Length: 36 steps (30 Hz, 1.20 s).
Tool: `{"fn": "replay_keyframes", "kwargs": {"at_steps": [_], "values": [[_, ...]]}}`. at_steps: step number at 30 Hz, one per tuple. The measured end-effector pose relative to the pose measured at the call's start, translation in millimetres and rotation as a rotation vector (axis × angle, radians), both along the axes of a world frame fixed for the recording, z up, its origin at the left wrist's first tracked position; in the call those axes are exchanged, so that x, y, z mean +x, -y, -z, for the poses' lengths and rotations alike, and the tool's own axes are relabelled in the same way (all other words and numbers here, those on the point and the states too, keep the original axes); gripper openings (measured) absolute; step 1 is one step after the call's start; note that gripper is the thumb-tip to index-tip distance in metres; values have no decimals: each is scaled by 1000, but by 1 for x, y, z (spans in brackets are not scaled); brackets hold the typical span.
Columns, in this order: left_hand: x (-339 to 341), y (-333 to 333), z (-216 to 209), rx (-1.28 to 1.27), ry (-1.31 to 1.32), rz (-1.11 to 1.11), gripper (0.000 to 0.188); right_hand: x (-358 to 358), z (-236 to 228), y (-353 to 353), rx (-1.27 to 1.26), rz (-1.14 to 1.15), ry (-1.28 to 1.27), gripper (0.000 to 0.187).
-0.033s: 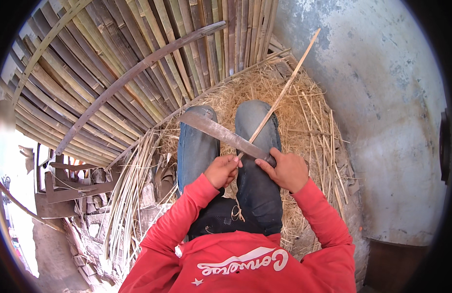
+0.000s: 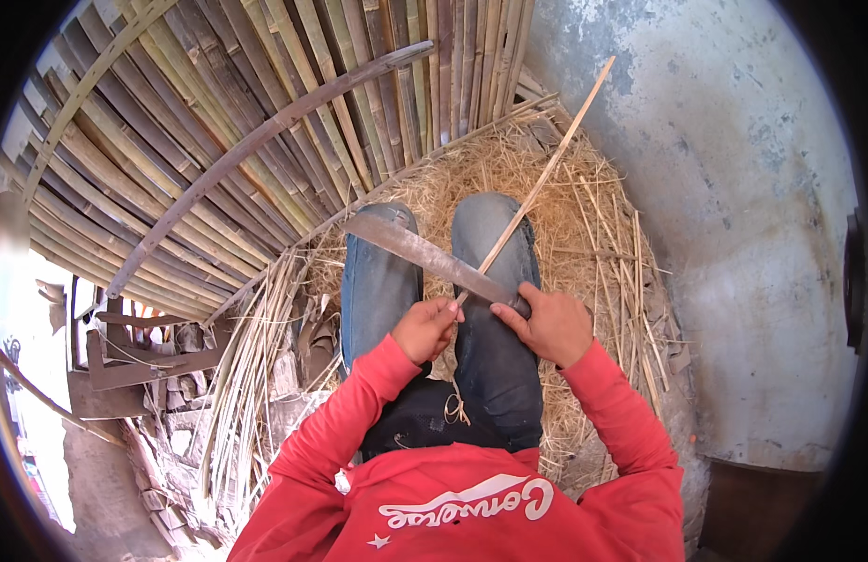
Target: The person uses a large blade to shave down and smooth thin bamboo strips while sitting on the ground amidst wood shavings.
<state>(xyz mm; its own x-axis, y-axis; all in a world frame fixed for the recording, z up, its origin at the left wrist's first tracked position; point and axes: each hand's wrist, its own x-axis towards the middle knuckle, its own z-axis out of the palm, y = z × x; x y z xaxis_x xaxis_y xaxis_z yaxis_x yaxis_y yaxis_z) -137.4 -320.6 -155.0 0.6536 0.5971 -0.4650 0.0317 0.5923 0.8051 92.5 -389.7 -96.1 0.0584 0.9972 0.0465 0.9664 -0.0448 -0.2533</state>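
Head view shows a long, narrow, pale tan strip of wood or bamboo (image 2: 546, 176) slanting over the right thigh of worn blue jeans (image 2: 495, 229), its far tip in front of a mottled grey-blue wall (image 2: 724, 178). The left hand (image 2: 427, 330) pinches its near end between thumb and fingers; the right hand (image 2: 557, 328) is closed around the butt of a broad, flat, brown-grey metal blade (image 2: 417, 251), its handle hidden. Just beyond the left fingertips, the blade overlaps the strip. The strip looks light, dry and springy, likely to splinter along its grain, so it is best pinched near the crossing but clear of the blade's edges; the blade looks rigid and heavier, surest held at its butt.
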Motion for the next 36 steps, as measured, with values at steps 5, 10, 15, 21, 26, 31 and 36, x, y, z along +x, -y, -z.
{"fn": "replay_keyframes", "kwargs": {"at_steps": [5, 10, 15, 21, 26, 31, 36], "values": [[-10, 14, -2, 72, 13, -38, 27, 10, -3, -6, 1, -41, 8, 62], [-19, 19, -5, 68, 19, -43, 27, 15, -2, -10, 40, -91, 25, 57], [-66, 38, -19, -75, -40, 9, 27, 75, 16, -31, 106, 236, -79, 66], [-92, 35, -37, -2, -82, -88, 28, 138, 8, -20, 249, 390, -428, 59], [-31, -5, -22, 55, -31, 7, 30, 65, -13, -7, 147, 214, -537, 56], [23, -17, -2, 155, -33, 31, 29, 31, 2, -3, 61, 63, -139, 63], [30, -8, 9, 55, 0, -29, 28, 51, 27, -17, 123, -37, 62, 66]]}}
